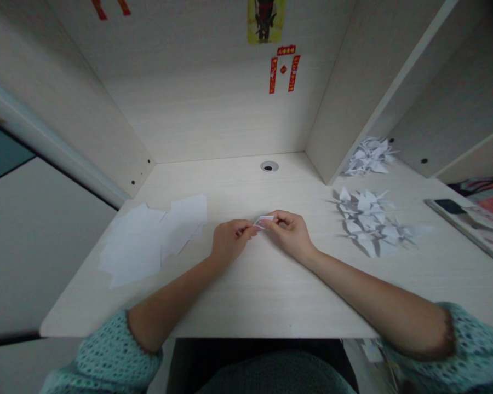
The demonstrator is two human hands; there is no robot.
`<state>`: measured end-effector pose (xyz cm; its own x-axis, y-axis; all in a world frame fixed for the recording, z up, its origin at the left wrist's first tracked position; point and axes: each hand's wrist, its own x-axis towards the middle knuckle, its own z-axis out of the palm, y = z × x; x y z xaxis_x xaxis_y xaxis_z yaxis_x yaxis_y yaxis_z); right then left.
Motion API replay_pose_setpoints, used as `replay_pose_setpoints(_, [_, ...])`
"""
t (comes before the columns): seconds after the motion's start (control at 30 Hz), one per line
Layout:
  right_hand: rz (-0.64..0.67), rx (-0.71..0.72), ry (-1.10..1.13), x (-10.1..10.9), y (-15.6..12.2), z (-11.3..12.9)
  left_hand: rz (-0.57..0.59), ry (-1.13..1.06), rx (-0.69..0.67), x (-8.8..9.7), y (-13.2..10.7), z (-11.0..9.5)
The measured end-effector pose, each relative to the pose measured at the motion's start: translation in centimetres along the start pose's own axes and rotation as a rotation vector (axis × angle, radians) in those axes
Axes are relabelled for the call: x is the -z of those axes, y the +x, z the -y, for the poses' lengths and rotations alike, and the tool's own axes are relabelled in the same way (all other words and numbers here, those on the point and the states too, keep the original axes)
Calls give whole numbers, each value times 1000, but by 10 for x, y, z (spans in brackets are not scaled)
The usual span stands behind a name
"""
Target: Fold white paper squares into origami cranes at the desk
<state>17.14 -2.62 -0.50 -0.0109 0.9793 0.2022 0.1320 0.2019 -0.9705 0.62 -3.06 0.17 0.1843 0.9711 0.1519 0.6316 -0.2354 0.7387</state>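
While a small folded paper (263, 221) is pinched between the fingers of the left hand (229, 241) and right hand (291, 232) above mid-worktop (254, 290), a fold seems under way; a firm, aligned crease is called for next. Blank sheets (148, 241) are seen left, cranes (370, 221) right.

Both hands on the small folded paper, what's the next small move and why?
Probably press the next crease: left hand and right hand pinch the small folded white paper piece just above the pale wooden desk, and it looks unlike the finished white paper cranes.
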Motion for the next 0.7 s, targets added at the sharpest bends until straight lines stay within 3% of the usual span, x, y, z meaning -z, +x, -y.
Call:
replay_pose_setpoints(0.5, [-38,195,-84,6,0,4,83,78,-174,4,-6,-14])
replay_pose_setpoints(0.6, [-19,315,-184,8,1,7,41,14,-127,7,-4,-15])
replay_pose_setpoints(0.7, [83,431,-284,10,2,7,-7,-52,-61,9,-1,-13])
